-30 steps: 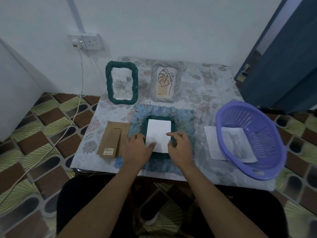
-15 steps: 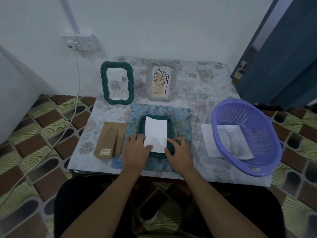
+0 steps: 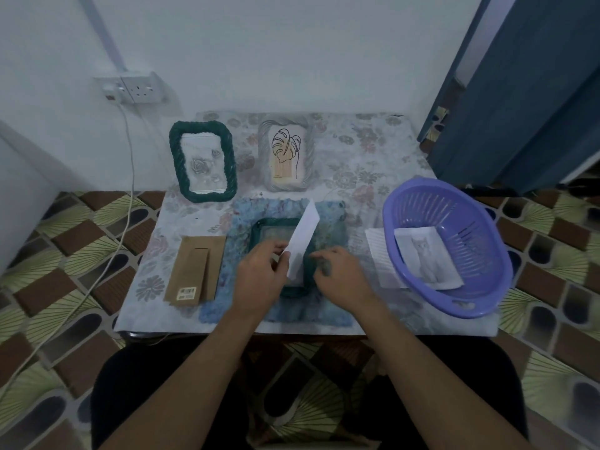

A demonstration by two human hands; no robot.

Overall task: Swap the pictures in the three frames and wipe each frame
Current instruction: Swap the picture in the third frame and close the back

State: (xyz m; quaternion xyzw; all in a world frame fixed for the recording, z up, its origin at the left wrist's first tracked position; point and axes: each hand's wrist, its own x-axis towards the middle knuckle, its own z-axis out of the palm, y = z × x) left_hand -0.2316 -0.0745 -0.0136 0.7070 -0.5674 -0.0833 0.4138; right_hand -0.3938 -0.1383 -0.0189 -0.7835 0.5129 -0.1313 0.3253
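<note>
L hand (image 3: 263,277) pinches white pic (image 3: 303,238) by its lower corner, tilted up over green frame (image 3: 258,230) lying on blue cloth (image 3: 328,306), pic centre. R hand (image 3: 341,276) fingers curled at frame's right edge; blurred, can't tell if gripping.

white picture (image 3: 303,238) aslant in left hand (image 3: 259,280) (right hand (image 3: 341,277) beside), above the green frame (image 3: 259,228)

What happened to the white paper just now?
The left hand pinched the white paper and tilted it up out of the flat green frame, where it lay before. The right hand stays at that frame's edge. The rose frame, leaf frame and basket did not move.
</note>
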